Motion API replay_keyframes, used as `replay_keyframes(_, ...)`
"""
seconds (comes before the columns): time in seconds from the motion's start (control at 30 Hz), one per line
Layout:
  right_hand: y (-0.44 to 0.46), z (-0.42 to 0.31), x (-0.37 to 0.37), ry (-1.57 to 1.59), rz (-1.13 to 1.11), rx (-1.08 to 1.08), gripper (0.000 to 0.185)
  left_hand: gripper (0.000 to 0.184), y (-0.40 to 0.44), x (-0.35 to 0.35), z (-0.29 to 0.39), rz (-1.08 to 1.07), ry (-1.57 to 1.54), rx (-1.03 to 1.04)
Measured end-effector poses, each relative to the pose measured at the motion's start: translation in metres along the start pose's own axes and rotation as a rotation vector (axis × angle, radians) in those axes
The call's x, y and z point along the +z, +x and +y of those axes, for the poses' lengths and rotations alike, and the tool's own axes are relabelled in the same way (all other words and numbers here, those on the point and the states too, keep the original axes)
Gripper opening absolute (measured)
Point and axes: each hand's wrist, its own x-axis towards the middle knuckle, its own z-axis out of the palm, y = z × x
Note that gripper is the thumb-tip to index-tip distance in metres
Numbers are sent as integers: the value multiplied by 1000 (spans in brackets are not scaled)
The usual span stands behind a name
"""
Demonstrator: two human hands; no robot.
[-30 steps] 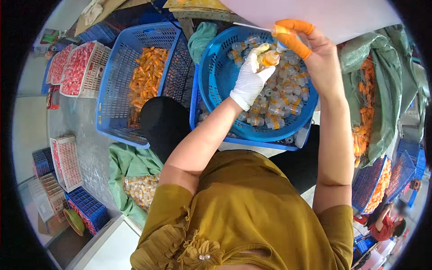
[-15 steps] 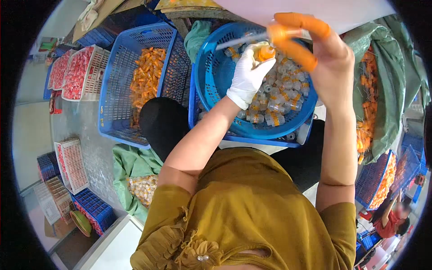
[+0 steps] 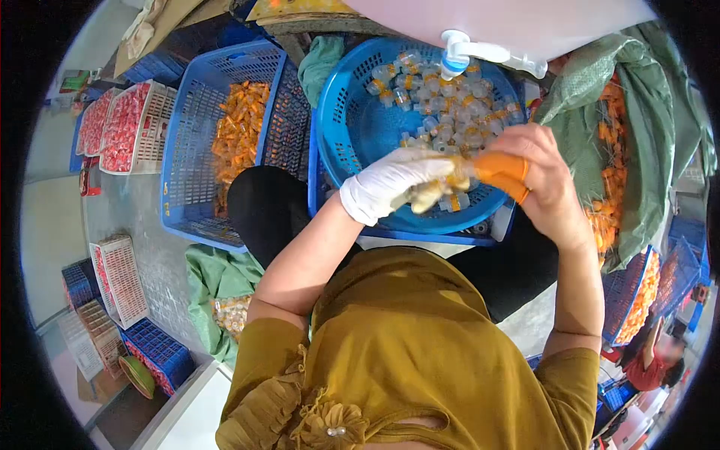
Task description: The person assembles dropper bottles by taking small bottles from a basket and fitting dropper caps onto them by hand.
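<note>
My left hand [image 3: 409, 180], in a white glove, is closed around a small clear bottle with an orange part [image 3: 457, 174], blurred by motion. Orange finger covers show on my right hand [image 3: 517, 169], whose fingers pinch at the bottle's right end. Both hands meet over the front of a round blue basin [image 3: 330, 139]. Small clear bottles with orange bands [image 3: 450, 101] lie in the basin. Above its back edge, a white tap with a blue nozzle [image 3: 454, 64] sticks out from a pale container [image 3: 517, 19].
A blue crate [image 3: 187, 157] with orange pieces [image 3: 240, 124] stands at the left. Green sacking [image 3: 645, 142] with orange parts [image 3: 611, 180] lies at the right. Another green sack [image 3: 206, 289] is at lower left. A person in red [image 3: 645, 371] is at far lower right.
Both hands have come down and toward me from the tap, uncovering it. They have come together at the bottle. The long thin piece seen in my right hand before no longer shows.
</note>
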Motion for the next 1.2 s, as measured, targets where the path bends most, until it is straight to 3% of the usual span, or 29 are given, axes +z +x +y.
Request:
replay_keyframes(0.1, -4, -2, -5, -18, 2, -68, 23, 33, -2, 24, 0, 65, -132, -61)
replay_keyframes(0.17, -4, 1, -5, 89, 10, -26, 23, 34, -1, 26, -8, -7, -200, -19)
replay_keyframes(0.23, -6, 1, -7, 192, 19, 20, 24, 33, -2, 36, -2, -101, -152, 4)
replay_keyframes(0.27, -8, -1, -8, 195, 10, 103, 20, 25, -3, 46, -3, 83, 80, 71)
replay_keyframes(0.3, -9, -2, -9, 197, 0, 185, 17, 25, 0, 47, -5, 79, 77, 73)
replay_keyframes(0.37, -14, -2, -9, 297, -113, 306, 14, 28, 4, 48, -10, 413, 1281, 837)
replay_keyframes(0.4, -17, -1, -8, 402, -222, 422, 15, 39, 1, 51, -8, 418, 1339, 879)
replay_keyframes(0.43, -21, 0, -5, 398, -222, 424, 15, 39, -2, 50, -10, 416, 1337, 883)
replay_keyframes(0.5, -35, 6, 6, 804, -272, 768, 20, 56, -5, 46, -15, 474, 1779, 924)
replay_keyframes(0.53, -38, 11, 10, 721, -329, 832, 20, 58, -1, 43, -15, 491, 1780, 977)
replay_keyframes(0.57, -41, 10, 14, 721, -327, 837, 20, 51, 5, 43, -16, 554, 1753, 897)
replay_keyframes(0.63, -27, -7, 21, -76, 114, 433, 21, 40, 9, 32, -14, 493, 1432, 640)
replay_keyframes(0.67, -17, -11, 12, -116, 117, 227, 25, 30, 7, 31, -12, 325, 616, 217)
replay_keyframes(0.7, -18, -11, 11, -123, 114, 222, 25, 29, 3, 24, -6, 181, 230, 15)
replay_keyframes(0.77, -29, -12, 9, -202, -97, -20, 24, 27, -4, 15, -2, -1, 103, -103)
replay_keyframes(0.83, -33, -17, 7, -131, -73, 57, 22, 34, -4, 27, 3, 18, 597, -90)
replay_keyframes(0.9, -42, -12, 12, 241, -129, 338, 20, 42, 0, 33, -2, 309, 1850, 775)
replay_keyframes(0.93, -46, -11, 14, 232, -129, 341, 20, 47, 1, 40, -6, 341, 1928, 774)
replay_keyframes(1.03, -53, -10, 19, 866, -179, 788, 20, 58, -1, 35, -24, 462, 1995, 988)
replay_keyframes(1.1, -53, -11, 21, 766, -230, 819, 20, 59, 1, 25, -30, 451, 1943, 955)
replay_keyframes(1.17, -52, 2, 27, 615, -145, 614, 24, 61, -6, 14, -27, 480, 1914, 819)
replay_keyframes(1.2, -50, 11, 20, 499, -24, 615, 25, 55, -15, 4, -19, 595, 1866, 821)
